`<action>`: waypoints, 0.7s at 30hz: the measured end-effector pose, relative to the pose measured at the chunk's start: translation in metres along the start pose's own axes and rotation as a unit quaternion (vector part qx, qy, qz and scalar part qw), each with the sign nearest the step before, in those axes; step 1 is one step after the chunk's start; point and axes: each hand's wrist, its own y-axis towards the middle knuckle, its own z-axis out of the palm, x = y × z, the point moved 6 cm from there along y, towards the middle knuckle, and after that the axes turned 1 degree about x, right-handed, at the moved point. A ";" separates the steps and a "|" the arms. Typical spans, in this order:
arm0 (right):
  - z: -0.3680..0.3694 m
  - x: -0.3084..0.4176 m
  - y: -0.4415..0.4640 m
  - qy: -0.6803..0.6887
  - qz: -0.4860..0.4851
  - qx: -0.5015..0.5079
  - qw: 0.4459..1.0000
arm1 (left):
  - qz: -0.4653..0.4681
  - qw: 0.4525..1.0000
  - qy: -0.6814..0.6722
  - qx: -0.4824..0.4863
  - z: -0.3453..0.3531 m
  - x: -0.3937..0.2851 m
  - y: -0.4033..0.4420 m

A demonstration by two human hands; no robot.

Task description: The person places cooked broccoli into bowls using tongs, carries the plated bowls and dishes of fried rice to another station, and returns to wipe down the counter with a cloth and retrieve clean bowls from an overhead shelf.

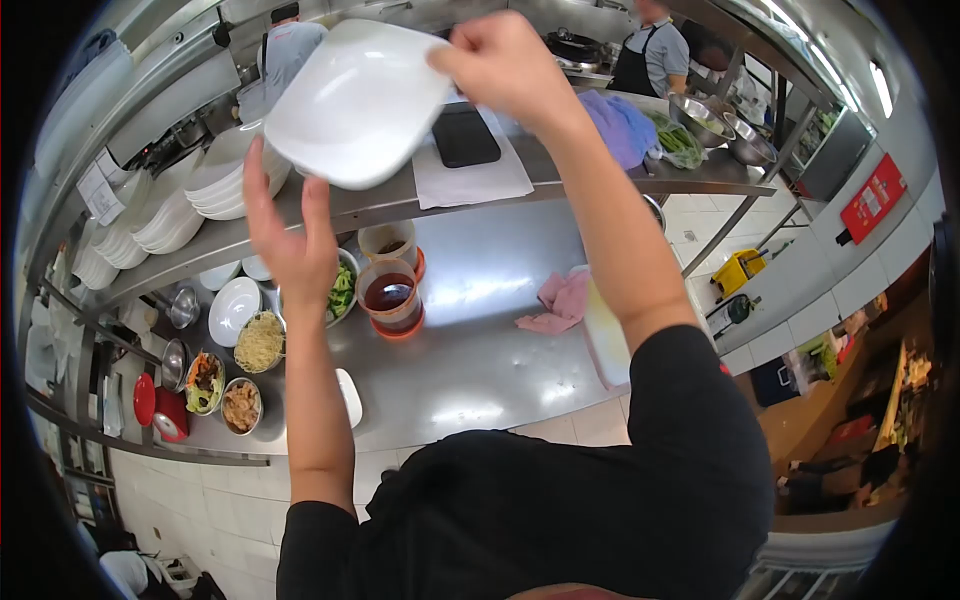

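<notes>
A white squarish dish (360, 100) is raised above the steel shelf (560, 170), tilted so its hollow side shows. My right hand (500, 65) pinches the dish's upper right edge between thumb and fingers. At the dish's lower left edge is my left hand (290, 225), its thumb and fingers spread; whether it touches the rim I cannot tell. Stacked white bowls (215, 185) stand on the shelf just left of the dish. Right of the dish, a black tablet-like object (466, 135) rests on a white cloth (480, 185).
Below, the steel counter (450, 350) holds a container of dark liquid (390, 295), a bowl of noodles (260, 342), a pink cloth (560, 302) and a red scale (170, 415). Two co-workers (290, 50) (655, 50) stand beyond the shelf. Metal bowls (700, 120) sit at its right end.
</notes>
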 end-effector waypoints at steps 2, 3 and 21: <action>-0.004 0.009 -0.061 0.011 -0.104 -0.052 0.993 | -0.048 0.996 -0.043 0.068 -0.029 -0.008 -0.030; 0.001 0.010 -0.096 -0.004 -0.072 -0.037 0.997 | -0.096 0.982 -0.130 0.094 -0.044 -0.003 -0.060; 0.290 -0.135 -0.393 -0.025 0.190 0.289 0.938 | -0.565 0.781 0.010 0.267 -0.091 0.026 -0.344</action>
